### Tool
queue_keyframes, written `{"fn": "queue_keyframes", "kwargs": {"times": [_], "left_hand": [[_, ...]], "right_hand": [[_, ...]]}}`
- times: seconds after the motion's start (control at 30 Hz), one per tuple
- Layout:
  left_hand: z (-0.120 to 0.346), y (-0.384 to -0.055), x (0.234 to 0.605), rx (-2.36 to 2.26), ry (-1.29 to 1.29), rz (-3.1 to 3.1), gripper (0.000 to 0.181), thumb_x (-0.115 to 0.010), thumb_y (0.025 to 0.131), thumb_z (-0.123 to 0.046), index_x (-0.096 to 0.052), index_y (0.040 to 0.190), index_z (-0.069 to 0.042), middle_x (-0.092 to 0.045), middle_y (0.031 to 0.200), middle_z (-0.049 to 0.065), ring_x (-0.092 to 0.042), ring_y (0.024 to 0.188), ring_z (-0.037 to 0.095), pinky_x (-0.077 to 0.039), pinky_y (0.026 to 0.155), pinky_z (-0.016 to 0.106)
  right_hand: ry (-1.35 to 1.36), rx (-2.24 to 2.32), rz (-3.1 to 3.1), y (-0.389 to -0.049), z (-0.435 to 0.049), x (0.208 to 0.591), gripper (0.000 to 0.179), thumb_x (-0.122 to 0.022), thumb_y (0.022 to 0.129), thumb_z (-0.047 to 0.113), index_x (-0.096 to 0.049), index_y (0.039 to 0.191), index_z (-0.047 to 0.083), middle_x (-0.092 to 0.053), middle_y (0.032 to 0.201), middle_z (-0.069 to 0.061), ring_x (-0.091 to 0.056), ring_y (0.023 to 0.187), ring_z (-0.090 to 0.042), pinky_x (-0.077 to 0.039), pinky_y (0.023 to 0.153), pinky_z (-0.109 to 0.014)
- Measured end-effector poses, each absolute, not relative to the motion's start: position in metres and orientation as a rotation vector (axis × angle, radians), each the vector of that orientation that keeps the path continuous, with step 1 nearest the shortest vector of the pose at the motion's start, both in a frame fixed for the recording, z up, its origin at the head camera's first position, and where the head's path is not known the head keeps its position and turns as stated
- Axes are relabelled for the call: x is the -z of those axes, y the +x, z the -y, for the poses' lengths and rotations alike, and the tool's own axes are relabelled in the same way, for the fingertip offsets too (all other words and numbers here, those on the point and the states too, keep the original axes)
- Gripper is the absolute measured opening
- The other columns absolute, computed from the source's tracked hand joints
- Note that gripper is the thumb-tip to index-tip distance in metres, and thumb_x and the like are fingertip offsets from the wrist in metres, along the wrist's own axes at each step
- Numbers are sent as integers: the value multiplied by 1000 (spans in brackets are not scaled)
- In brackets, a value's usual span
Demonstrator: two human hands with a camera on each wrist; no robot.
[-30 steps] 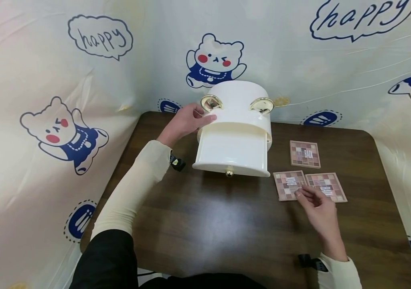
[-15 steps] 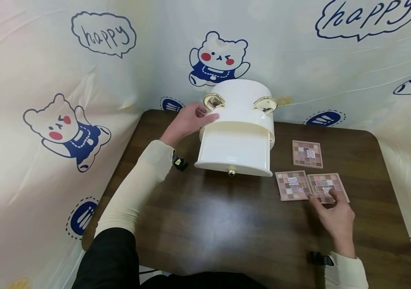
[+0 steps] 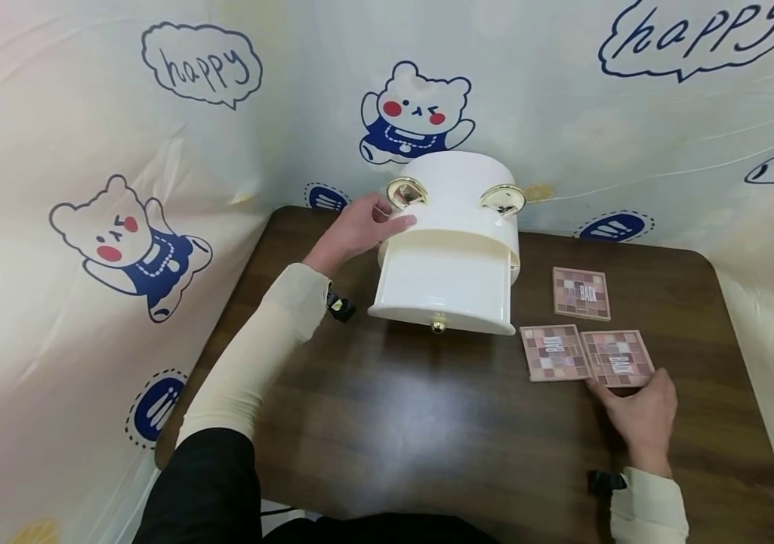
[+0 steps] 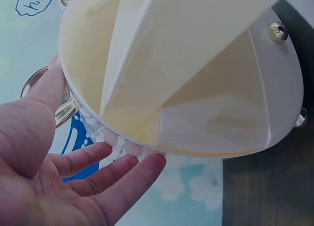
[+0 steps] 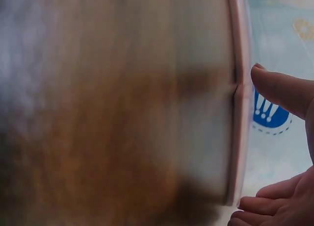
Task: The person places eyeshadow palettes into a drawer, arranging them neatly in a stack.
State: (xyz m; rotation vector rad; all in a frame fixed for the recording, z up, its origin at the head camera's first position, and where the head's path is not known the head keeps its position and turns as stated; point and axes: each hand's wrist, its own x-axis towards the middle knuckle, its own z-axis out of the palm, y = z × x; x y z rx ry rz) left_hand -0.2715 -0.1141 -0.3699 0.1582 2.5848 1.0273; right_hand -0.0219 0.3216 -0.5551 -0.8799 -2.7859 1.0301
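Note:
In the head view my left hand [image 3: 362,227] holds the left side of a rounded white drawer box [image 3: 457,170], thumb on its front. The left wrist view shows the fingertips against its curved wall [image 4: 142,143]. Its drawer [image 3: 448,279] is pulled out, with a gold knob [image 3: 438,323]. My right hand [image 3: 641,415] spans the near right square eyeshadow palette [image 3: 618,357], thumb at its near left corner, fingers by its right edge. A second palette [image 3: 554,353] lies just left, and a third [image 3: 581,293] lies behind. The right wrist view shows the thumb near the palettes' join, apart from it.
Everything lies on a dark wooden table [image 3: 373,423] with rounded back corners. A patterned curtain [image 3: 278,98] hangs behind and to both sides. Two gold round ornaments [image 3: 503,199] stick out from the drawer box's upper front.
My right hand has moved right from the left palette to the right one, its thumb and fingers spreading apart. The left hand stays on the drawer box. The view shifts slightly.

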Motion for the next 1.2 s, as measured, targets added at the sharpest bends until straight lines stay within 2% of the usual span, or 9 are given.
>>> {"fn": "queue_keyframes", "kwargs": {"times": [0.2, 0.4, 0.73, 0.9, 1.07, 1.2], "left_hand": [[114, -271, 371, -1004, 151, -2596, 71, -68, 86, -65, -52, 130, -12, -57, 126, 7, -58, 106, 21, -56, 82, 32], [114, -270, 371, -1006, 138, -2589, 72, -69, 85, -65, -52, 131, -13, -57, 126, 6, -58, 105, 21, -56, 82, 33], [112, -269, 370, -991, 136, -2591, 72, -68, 85, -65, -51, 133, -13, -57, 128, 6, -57, 107, 21, -56, 82, 32], [111, -269, 370, -1002, 145, -2591, 73, -69, 85, -66, -51, 134, -14, -56, 128, 5, -57, 107, 20, -56, 81, 30], [112, -269, 369, -1001, 130, -2587, 74, -69, 84, -66, -51, 134, -15, -56, 128, 4, -57, 106, 19, -56, 81, 29], [113, -269, 369, -997, 114, -2588, 74, -69, 84, -66, -51, 134, -14, -56, 128, 5, -57, 107, 20, -56, 82, 31]], "right_hand": [[-929, -1033, 2822, -23, -327, 557, 119, -80, 81, 44, -4, 153, -14, -17, 153, -40, -21, 139, -56, -21, 113, -64], [-951, -985, 2858, -25, -329, 556, 119, -80, 80, 46, -8, 152, -17, -20, 150, -44, -22, 137, -59, -22, 112, -65], [-967, -926, 2714, -21, -329, 555, 105, -86, 75, 40, -31, 143, -18, -39, 136, -44, -34, 127, -59, -26, 108, -63], [-1007, -962, 2581, -16, -329, 551, 101, -86, 74, 40, -37, 141, -17, -44, 135, -41, -36, 125, -57, -25, 106, -59], [-1017, -973, 2490, -13, -329, 543, 94, -87, 73, 42, -46, 135, -15, -52, 127, -38, -41, 116, -55, -28, 97, -59], [-990, -995, 2436, -15, -328, 535, 91, -88, 72, 42, -49, 135, -11, -54, 127, -35, -42, 115, -53, -28, 98, -59]]}}
